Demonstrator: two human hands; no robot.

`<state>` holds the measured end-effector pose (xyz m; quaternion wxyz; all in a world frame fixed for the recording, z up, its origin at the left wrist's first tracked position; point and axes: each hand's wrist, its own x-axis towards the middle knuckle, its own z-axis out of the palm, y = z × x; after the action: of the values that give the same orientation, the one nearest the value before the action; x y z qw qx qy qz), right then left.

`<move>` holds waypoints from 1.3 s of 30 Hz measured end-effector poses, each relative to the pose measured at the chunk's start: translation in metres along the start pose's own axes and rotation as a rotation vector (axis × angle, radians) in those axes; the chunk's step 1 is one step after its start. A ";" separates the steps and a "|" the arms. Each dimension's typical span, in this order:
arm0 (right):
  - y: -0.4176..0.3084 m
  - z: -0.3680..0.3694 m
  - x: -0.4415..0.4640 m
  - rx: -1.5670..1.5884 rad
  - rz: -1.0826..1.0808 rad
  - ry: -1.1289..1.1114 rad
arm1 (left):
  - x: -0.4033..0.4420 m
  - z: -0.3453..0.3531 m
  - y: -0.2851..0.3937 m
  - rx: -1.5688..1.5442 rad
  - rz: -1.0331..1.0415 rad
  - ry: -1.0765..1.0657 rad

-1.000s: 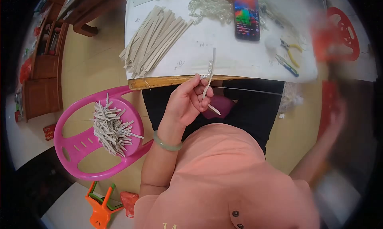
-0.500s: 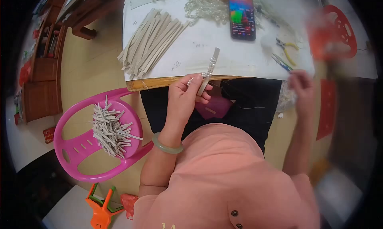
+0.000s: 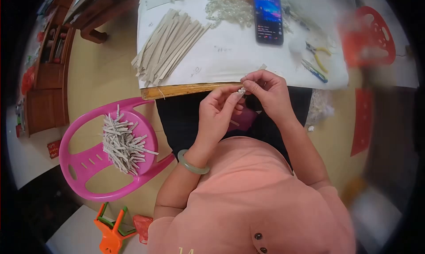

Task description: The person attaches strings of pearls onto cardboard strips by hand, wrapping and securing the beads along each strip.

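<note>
My left hand (image 3: pixel 219 110) is closed in front of the table edge, holding a narrow grey cardboard strip with small pearl beads (image 3: pixel 241 90) on it. The strip's far end (image 3: pixel 263 67) shows beyond my right hand. Close against the beads, my right hand (image 3: pixel 271 96) is closed in a pinch; what lies between its fingertips is too small to make out. Blue-handled pliers (image 3: pixel 315 71) and yellow-handled pliers (image 3: pixel 318 54) lie on the table to the right.
A pile of grey strips (image 3: pixel 170 48) lies at the table's left. Bead strands (image 3: pixel 230 10) and a lit phone (image 3: pixel 268 17) are at the back. At lower left, a pink chair (image 3: pixel 73 134) bears a heap of short strips (image 3: pixel 124 145). A red stool (image 3: pixel 369 37) stands right.
My right hand has moved left from beside the blue-handled pliers to the beads. My left hand has shifted slightly right with the strip. The phone's picture has changed.
</note>
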<state>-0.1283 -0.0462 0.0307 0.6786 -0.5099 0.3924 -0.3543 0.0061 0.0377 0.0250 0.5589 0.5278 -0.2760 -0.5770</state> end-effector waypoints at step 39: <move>0.006 0.000 0.000 -0.084 -0.003 -0.005 | 0.003 -0.002 -0.001 -0.117 0.006 0.090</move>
<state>-0.1283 -0.0447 0.0253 0.6570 -0.5392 0.4047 -0.3373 0.0080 0.0352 0.0228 0.6023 0.5188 -0.2180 -0.5663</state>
